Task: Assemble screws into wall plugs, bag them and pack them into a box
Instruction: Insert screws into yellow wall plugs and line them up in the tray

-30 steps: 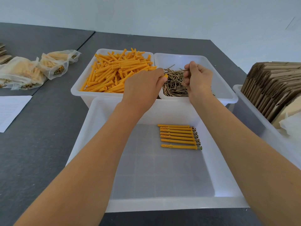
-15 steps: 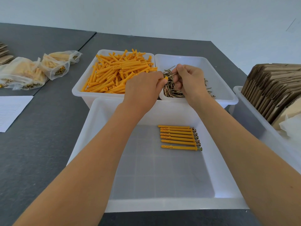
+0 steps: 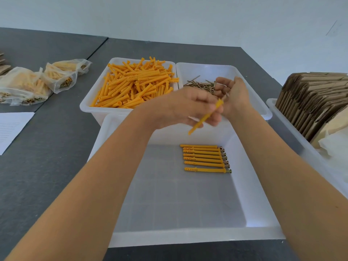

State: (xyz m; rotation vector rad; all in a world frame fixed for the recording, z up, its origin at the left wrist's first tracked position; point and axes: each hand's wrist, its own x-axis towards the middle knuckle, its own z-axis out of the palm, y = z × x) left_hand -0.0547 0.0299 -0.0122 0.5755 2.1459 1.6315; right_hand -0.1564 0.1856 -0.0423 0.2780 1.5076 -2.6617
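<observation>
Head view: L hand (image 3: 180, 108) is blurred, fingers curled, holding one orange wall plug (image 3: 206, 116) that slants from upper right down to lower left, lower tip sticking out below the fingers. R hand (image 3: 232, 97) sits just right of it, palm turned up, fingers loosely curled; a thin screw (image 3: 225, 97) seems to lie btwn its fingertips right at the plug's upper end, but blur makes the exact pinch hard to tell. Both hands hover over the far rim of the large white tray (image 3: 131, 238).

Below the fingers, on the tray floor, a row of assembled plugs w/ screws (image 3: 205, 158) lies side by side, screw heads pointing right, well apart from the hands. Beyond the L fingers: white bin (image 3: 88, 108) heaped w/ loose orange plugs (image 3: 135, 83). Behind the R fingers: second white bin (image 3: 250, 95) w/ a pile of loose screws (image 3: 200, 85).

Far left of the hands on the grey table (image 3: 56, 147): filled clear bags (image 3: 28, 85) and a sheet of paper (image 3: 11, 129). Far right: a bin holding flat cardboard boxes (image 3: 312, 98) standing on edge.
</observation>
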